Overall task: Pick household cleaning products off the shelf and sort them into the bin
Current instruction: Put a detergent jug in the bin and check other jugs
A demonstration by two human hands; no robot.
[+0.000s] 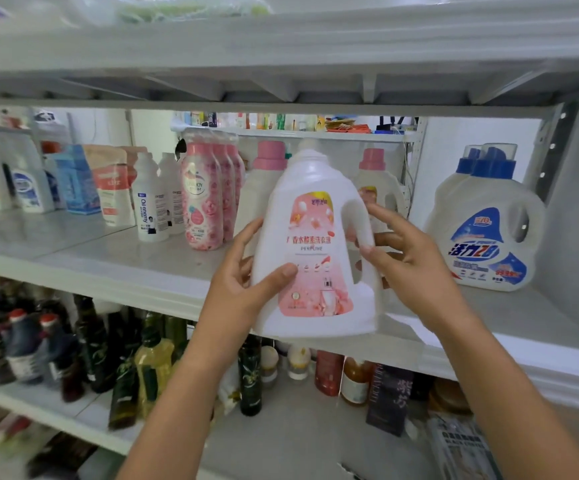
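A large white detergent jug (315, 216) with a pink label is held upright in front of the middle shelf (142, 265). My left hand (246, 282) grips its left side, thumb across the label's lower edge. My right hand (409, 258) is at the jug's handle, thumb on the handle, fingers spread behind it. The jug's cap end is blurred. No bin is in view.
Two more jugs with pink caps (270, 161) stand behind. A white jug with blue caps (488, 220) sits at the right. Pink bottles (201, 202), white bottles (149, 202) and pouches (108, 181) stand at the left. The lower shelf holds several oil and sauce bottles (149, 368).
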